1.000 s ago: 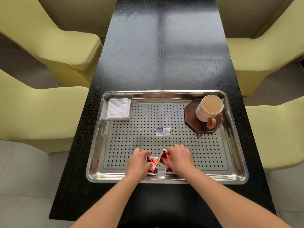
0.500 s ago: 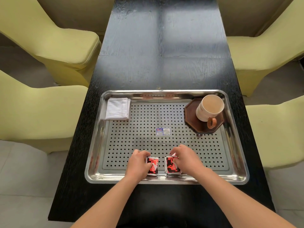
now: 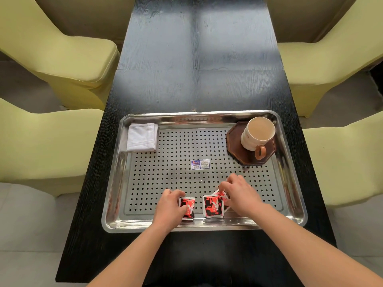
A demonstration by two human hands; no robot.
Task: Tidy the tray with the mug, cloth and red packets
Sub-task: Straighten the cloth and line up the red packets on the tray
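Low in the frame's centre, your left hand [image 3: 169, 208] had its grip closed on one red-and-black foil packet [image 3: 188, 208], and your right hand [image 3: 240, 195] pinched a tilted packet [image 3: 222, 194] beside a flat one [image 3: 213, 207], all on the perforated steel tray [image 3: 290, 183]. Upper left lay the folded white cloth [image 3: 142, 137]; upper right, the cream ceramic mug [image 3: 258, 133] stood on a brown octagonal coaster [image 3: 235, 139]. Black wooden bench [image 3: 196, 59] beneath.

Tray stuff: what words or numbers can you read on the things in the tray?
Sticker in the middle of the tray: blue and white with print and what looks like a barcode, too small to read.
Red packets by the hands: red, black and white pictures, any lettering too blurred to read.
Mug, cloth, coaster: no writing visible.
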